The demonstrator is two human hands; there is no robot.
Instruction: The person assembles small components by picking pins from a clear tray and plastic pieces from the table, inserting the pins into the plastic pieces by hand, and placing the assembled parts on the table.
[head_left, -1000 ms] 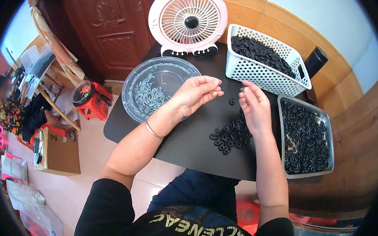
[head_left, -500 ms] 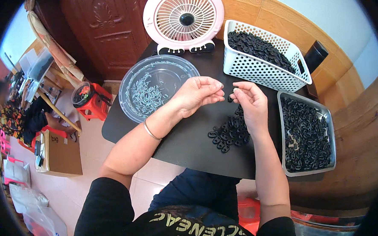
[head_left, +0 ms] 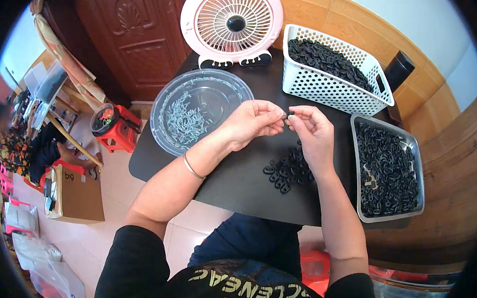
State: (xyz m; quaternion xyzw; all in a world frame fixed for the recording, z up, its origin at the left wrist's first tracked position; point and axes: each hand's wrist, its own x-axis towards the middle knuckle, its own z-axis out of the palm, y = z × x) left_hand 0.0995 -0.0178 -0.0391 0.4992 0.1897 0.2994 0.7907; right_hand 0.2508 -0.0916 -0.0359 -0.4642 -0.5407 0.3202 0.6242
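My two hands meet above the dark table. My right hand pinches a small black piece between thumb and fingers. Against it, my left hand is closed in a pinch, fingertips together; what it grips is too small to make out. A loose pile of black oval pieces with holes lies under and beside my right hand. Left of my left hand stands a round clear tub, partly covered by my wrist. Thin pale blue-grey slivers are heaped inside it.
A white perforated basket of black pieces stands at the back right. Nearer, a metal tray holds more. A pink fan and a black cylinder stand behind. Off to the left are a red stool, a cardboard box and a seated person.
My hands have come together: the right moved slightly left, bringing the black piece against my left fingertips. Both were pinched and apart before.
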